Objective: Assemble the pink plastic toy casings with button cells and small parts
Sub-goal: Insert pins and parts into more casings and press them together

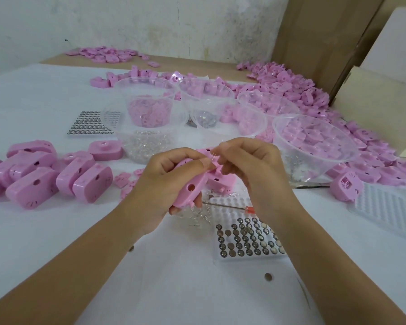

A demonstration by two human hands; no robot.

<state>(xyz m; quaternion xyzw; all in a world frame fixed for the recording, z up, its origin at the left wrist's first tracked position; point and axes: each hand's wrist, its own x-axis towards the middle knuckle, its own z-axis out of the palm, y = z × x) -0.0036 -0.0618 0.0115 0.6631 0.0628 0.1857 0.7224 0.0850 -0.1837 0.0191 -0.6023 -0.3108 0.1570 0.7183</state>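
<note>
Left hand [164, 181] grips the casing [190, 187], right hand [253, 167] pinches a clear part [214, 153] (an LED?); I'd seat it straight.

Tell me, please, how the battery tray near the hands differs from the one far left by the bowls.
The near tray lies close, in the open; the far tray is partly behind a clear bowl. The near tray's cells look mixed, pale and dark; the far tray's look uniform. Both lie flat, holding cells in rows.
</note>
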